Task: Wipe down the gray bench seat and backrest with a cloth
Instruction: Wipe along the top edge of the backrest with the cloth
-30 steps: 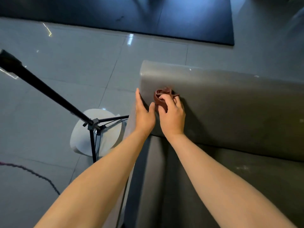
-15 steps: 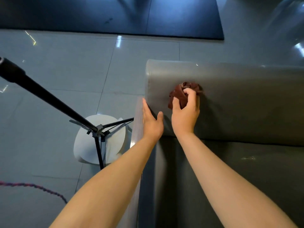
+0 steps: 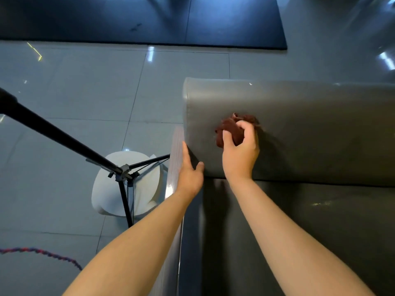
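The fingers [image 3: 245, 126] of the right hand [image 3: 240, 155] are curled tight round a dark red cloth [image 3: 229, 128], bunched into a wad and pressed against the front of the gray backrest [image 3: 320, 129], near its left end. The cloth looks soft, light and limp, so it probably wipes best gathered in the palm like this, with loose folds tucked in so none trail. The backrest seems smooth and padded; it likely gives a little under pressure and lets the wad slide easily. The left hand [image 3: 190, 174] lies with straight fingers along the end of the backrest and the thumb on its front, holding nothing. Below them, the seat [image 3: 299, 227] shows pale smears. A black tripod [image 3: 123, 175] stands on the tiled floor [image 3: 85, 92] to the left.
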Demonstrator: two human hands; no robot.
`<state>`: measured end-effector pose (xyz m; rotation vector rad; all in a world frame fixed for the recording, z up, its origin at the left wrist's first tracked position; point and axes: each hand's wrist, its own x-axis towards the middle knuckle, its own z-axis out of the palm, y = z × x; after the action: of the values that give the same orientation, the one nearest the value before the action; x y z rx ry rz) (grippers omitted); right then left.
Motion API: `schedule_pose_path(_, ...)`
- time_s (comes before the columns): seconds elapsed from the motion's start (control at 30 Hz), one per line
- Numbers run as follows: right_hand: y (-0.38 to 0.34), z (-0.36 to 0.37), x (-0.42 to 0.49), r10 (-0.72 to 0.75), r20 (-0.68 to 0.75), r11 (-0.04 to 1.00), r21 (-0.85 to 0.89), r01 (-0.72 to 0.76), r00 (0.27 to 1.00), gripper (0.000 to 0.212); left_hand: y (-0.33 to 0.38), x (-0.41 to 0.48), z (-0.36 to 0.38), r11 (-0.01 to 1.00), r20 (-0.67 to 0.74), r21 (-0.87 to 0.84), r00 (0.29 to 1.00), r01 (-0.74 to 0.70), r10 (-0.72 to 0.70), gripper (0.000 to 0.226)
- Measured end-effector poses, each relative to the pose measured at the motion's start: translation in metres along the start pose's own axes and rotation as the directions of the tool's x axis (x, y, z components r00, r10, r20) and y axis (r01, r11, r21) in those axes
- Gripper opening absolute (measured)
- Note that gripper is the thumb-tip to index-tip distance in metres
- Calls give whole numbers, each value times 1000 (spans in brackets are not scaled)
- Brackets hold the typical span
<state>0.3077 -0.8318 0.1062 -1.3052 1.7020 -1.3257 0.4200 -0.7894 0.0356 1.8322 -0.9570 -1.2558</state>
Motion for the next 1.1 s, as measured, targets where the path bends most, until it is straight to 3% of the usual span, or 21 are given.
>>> schedule_pose_path(0.1,-1,5,1,5,26,1000,-16,-4,1000,22,-1,-2,1,1000,15,-31,1000,-1,1,79)
schedule_pose_path(0.2,17,25,-20,150,194,984,-121,-128,969,19,-7,-1,-2,999,13,-40,1000,-21,22,80)
schedule_pose_path(0.33,33,41,-37,287,257,956,-144,-257,923,15,-13,-2,-8,998,70,63,997,-21,16,86)
schedule_pose_path(0.57,0,15,-9,34,25,999,-15,-33,999,25,-9,-6,-12,999,85,39,996,-7,4,92)
schedule_pose_path(0.8,23,35,-25,202,244,973,-161,-165,948,27,-6,-8,-12,1000,95,-11,995,1,0,88)
schedule_pose_path(0.9,21,30,-23,220,333,961,-234,-145,917,22,0,-9,-12,999,72,-25,997,19,-17,85)
schedule_pose_path(0.97,7,22,-22,131,325,979,-190,-72,937,21,5,-8,-15,999,75,-36,997,24,-21,84)
schedule_pose_path(1.1,-47,13,2,-210,176,974,-41,221,962,21,29,-11,-19,991,-9,-117,998,-64,63,81)
